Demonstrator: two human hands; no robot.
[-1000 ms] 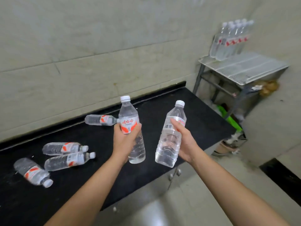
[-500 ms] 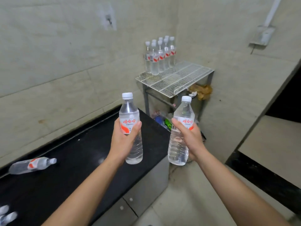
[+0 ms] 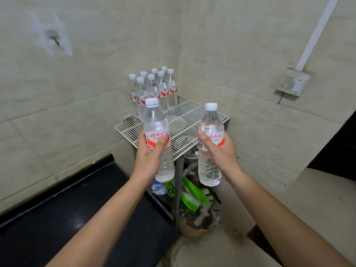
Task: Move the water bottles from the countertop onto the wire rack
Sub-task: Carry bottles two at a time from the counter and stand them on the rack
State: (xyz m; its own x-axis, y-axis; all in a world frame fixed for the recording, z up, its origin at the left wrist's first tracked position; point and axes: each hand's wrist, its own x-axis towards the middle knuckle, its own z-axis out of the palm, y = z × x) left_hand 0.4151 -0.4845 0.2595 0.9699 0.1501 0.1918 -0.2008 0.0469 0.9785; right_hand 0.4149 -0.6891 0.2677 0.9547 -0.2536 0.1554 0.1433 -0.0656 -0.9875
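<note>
Curling round a bottle apiece, the left grip (image 3: 149, 157) holds the left bottle (image 3: 155, 122) and the right grip (image 3: 221, 155) holds the right bottle (image 3: 211, 122). Both bottles are upright, in the air before the rack (image 3: 192, 120). More bottles (image 3: 163, 93) stand clustered at the rack's back-left corner. The black surface (image 3: 57, 218) lies lower left.
</note>
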